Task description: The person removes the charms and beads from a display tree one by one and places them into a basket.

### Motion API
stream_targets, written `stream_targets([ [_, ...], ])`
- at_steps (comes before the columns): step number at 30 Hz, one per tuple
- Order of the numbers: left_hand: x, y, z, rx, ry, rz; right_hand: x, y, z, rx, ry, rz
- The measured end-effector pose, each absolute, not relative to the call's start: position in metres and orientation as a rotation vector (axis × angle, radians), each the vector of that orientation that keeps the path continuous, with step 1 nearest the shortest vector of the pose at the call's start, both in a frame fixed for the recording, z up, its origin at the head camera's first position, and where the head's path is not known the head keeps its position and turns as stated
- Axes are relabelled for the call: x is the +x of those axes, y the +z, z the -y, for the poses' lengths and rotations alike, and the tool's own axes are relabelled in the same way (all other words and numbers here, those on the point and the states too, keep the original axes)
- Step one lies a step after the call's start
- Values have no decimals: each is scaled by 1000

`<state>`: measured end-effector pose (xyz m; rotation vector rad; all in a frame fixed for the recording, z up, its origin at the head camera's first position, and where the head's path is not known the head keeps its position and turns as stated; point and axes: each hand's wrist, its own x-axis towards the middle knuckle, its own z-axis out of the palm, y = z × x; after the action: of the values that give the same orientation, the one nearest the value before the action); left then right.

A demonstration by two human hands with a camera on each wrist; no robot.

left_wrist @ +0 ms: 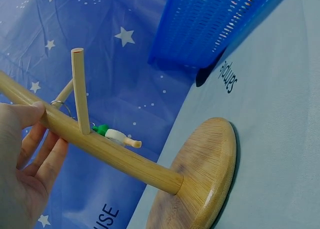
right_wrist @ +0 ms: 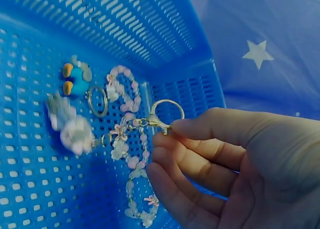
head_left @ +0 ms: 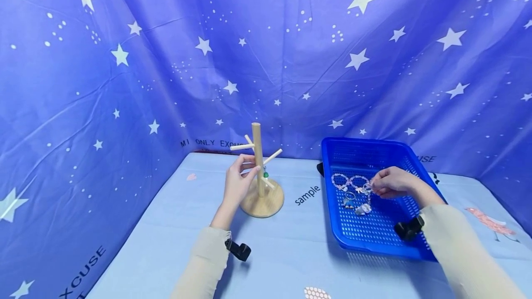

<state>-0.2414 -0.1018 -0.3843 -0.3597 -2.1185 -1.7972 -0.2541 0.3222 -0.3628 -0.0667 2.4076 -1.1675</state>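
My left hand (head_left: 238, 182) grips the upright post of a wooden peg stand (head_left: 258, 144), its thumb on one side and fingers on the other. A small keychain with a green and white figure (left_wrist: 115, 136) hangs from one of the stand's pegs. Inside the blue basket (head_left: 334, 225), my right hand (head_left: 392, 182) pinches a keychain by its gold clasp (right_wrist: 159, 122), just below the ring. The keychain's pale, blurred charm (right_wrist: 76, 134) hangs low over the basket floor. Close by lie pink beaded bracelets (right_wrist: 131, 84) and a blue figure keychain (right_wrist: 77, 81).
The basket stands to the right of the stand on a pale blue cloth (head_left: 287, 253). A blue star-patterned curtain (head_left: 287, 59) rises behind and along the sides. Both wrists carry small black cameras (head_left: 238, 249).
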Motion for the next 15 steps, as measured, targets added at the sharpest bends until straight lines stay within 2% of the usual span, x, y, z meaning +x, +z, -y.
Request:
stream_targets([
  [15, -240, -382, 100, -371, -1788, 2106, -270, -370, -337, 75, -1065, -2431],
])
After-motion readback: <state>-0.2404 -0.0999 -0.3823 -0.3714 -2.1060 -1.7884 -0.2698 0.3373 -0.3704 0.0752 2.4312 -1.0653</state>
